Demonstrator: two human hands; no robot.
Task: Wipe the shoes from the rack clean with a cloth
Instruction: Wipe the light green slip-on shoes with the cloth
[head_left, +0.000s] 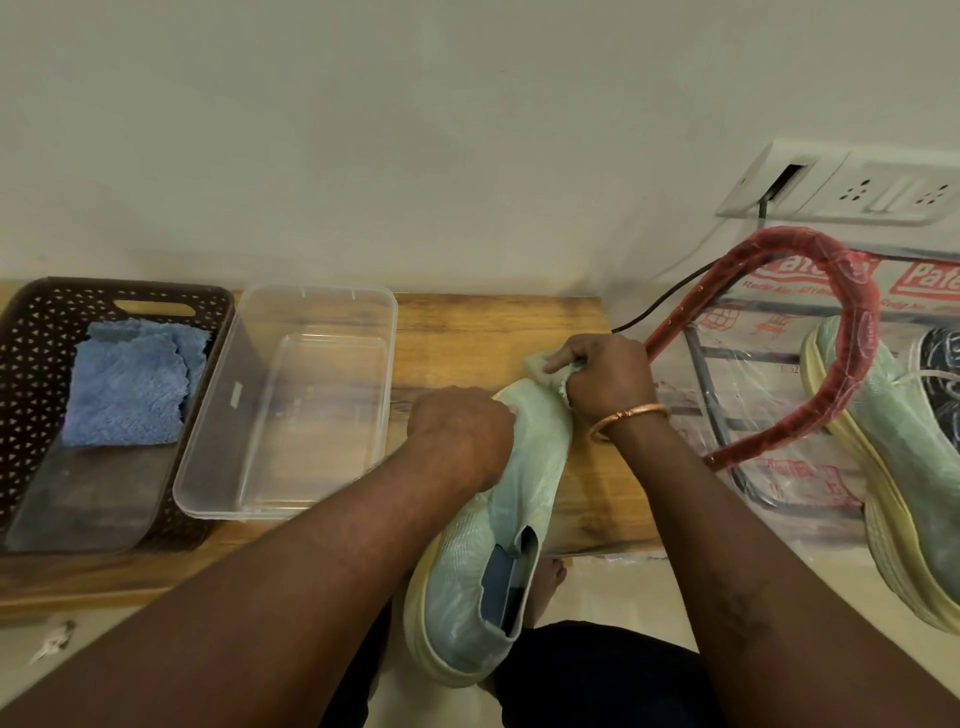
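The right hand (605, 374), a copper-coloured bangle (628, 418) on its wrist, is bunched tight round a pale cloth (537, 376). A wad of that cloth sticks out from under the curled fingers and is pressed against the toe of a pale green knit sneaker (483, 571). Just nearer than that grip, the left hand (460, 436) is clamped over the sneaker's forefoot, knuckles bent and thumb tip showing on the far side. From the two hands the sneaker runs back toward the person: its toe rests on a wooden board (467, 322), and its heel and yellowish sole overhang the near edge. Left of the left hand, close beside it, a clear plastic container (270, 512) sits on the board. Further left stands a brown perforated basket (31, 364) with a blue microfibre cloth (130, 384) lying inside. Right of the cloth grip, a red wrapped hoop (852, 332) arches over plastic sheeting printed in red. A matching sneaker (914, 467) lies there on its side, well apart from the hands. Beyond the right hand a black cable (660, 306) leads toward a white socket panel (852, 184) on the wall.
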